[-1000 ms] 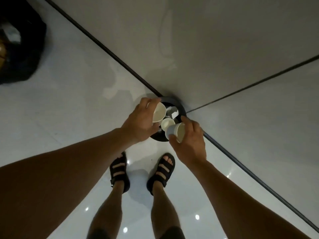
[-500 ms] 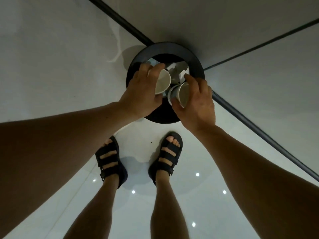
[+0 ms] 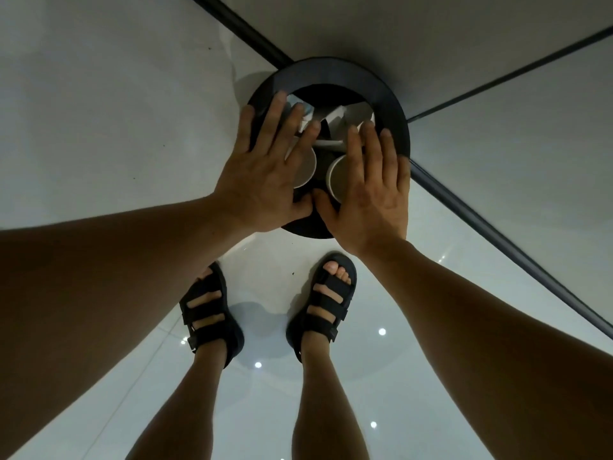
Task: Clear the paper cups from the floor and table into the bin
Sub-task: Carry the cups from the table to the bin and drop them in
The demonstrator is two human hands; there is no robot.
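A round black bin (image 3: 381, 91) stands in the corner of the room, right below me. My left hand (image 3: 265, 180) and my right hand (image 3: 368, 190) are spread flat over its mouth, fingers straight. Under the left hand's fingers shows a white paper cup (image 3: 306, 167), and a second paper cup (image 3: 335, 179) shows under the right hand; both lie inside the bin, mouths toward me. Neither hand grips anything. Crumpled white paper (image 3: 341, 127) lies deeper in the bin.
Glossy white floor tiles surround the bin. Two grey walls meet behind it, with a black skirting strip (image 3: 497, 240) along their base. My feet in black sandals (image 3: 212, 313) stand just in front of the bin.
Both hands held a paper cup over the bin; now the fingers have straightened and the cups have left my hands and lie in the bin. The view has come closer to the bin.
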